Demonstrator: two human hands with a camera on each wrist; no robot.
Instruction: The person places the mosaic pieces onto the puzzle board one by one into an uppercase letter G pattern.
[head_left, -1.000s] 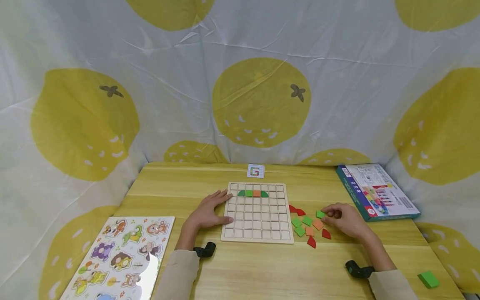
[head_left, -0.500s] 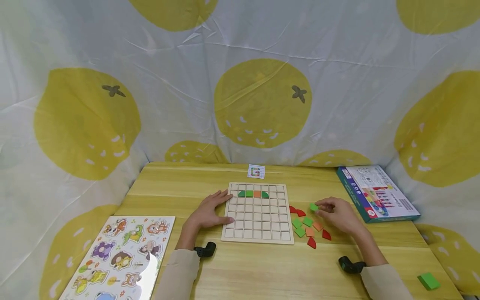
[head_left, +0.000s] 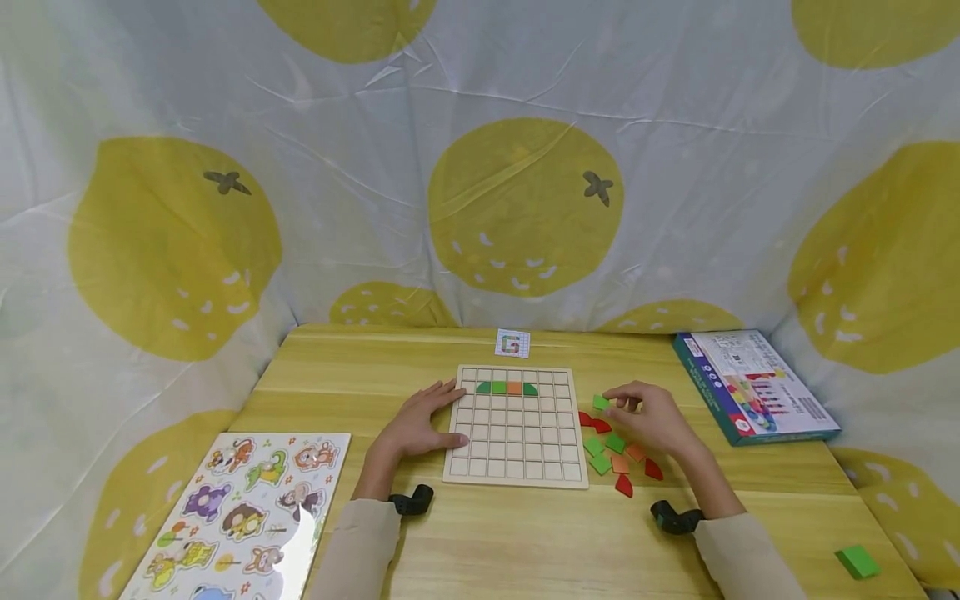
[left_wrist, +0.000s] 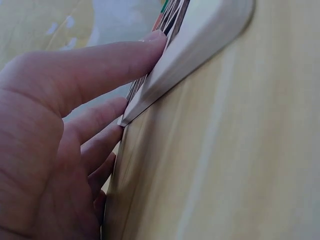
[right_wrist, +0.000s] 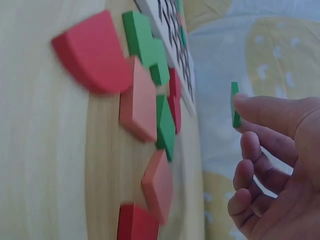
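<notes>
A light wooden grid board lies on the table, with a green quarter-round piece, a green square, an orange square and another green quarter-round piece in one upper row. My left hand rests at the board's left edge, thumb and fingertips on its rim; the left wrist view shows the thumb on the frame. My right hand pinches a green square tile between thumb and finger, above the table. In the right wrist view this tile appears edge-on, clear of the loose pieces.
Loose green and orange squares and red quarter-round pieces lie right of the board. A pattern card sits behind it. An animal puzzle lies left, a toy box back right, a green block front right.
My right hand has lifted the green square tile from the right of the loose pieces and moved it left toward the board. My left hand stays at the board's edge.
</notes>
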